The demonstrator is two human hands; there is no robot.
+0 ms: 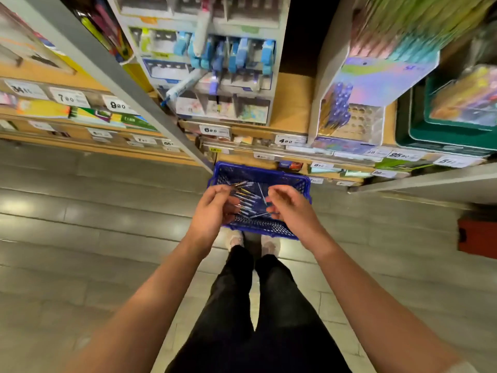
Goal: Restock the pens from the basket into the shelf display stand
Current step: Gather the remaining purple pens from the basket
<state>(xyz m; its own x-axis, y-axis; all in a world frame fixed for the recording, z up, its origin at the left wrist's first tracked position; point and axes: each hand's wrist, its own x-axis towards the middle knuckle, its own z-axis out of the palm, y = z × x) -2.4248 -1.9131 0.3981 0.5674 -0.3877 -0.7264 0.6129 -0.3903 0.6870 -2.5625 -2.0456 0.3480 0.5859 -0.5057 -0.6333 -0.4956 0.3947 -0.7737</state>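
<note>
1. Head view, left of centre: the left hand [215, 208] curls its fingers round the dark tips of a fan of slim blue-barrelled pens [246, 200].
2. Their long axes run left to right, tips leftward, over the blue perforated plastic basket [258, 230] on the floor.
3. The right hand [289, 208] has curled fingers; a single thin pen [265, 214] meets them, but blur hides whether they grip it.
4. Far right, the iridescent cardboard display stand [376, 76] sits on a shelf, well apart.

Bare forearms [150, 292], black trousers [269, 319], pale shoes [236, 239]
</note>
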